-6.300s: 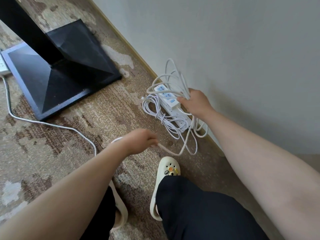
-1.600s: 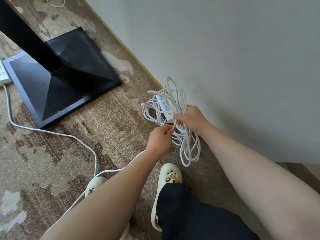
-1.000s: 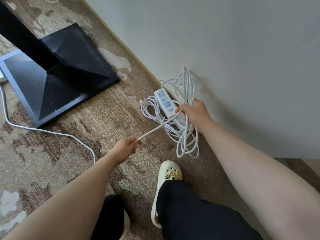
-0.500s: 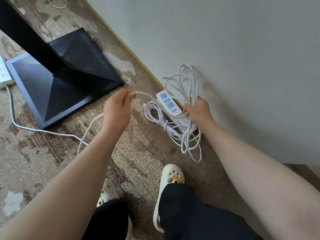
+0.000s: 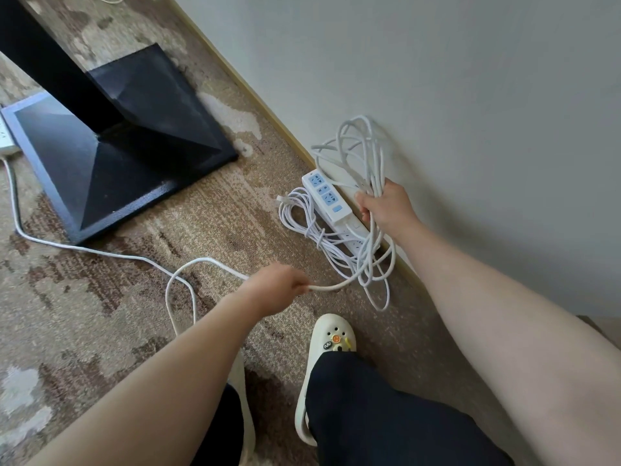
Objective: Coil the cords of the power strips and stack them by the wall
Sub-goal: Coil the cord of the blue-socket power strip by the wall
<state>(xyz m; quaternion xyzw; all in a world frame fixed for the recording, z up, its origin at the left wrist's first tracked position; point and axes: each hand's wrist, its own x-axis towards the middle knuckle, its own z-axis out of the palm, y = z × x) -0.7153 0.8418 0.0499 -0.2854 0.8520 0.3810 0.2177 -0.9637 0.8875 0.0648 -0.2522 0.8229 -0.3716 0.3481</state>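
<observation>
Both bare forearms reach forward and down. The right hand (image 5: 386, 208) is raised near the wall, fingers curled round a bundle of cord loops (image 5: 366, 156) — a full grip. The left hand (image 5: 277, 289) sits lower (knuckles up), pinching a single strand of the cord between its fingertips.

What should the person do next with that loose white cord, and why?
Probably swing the left hand up to the right hand and lay on another loop: the right grips the coil, while the cord the left pinches trails uncoiled across the carpet.
</observation>
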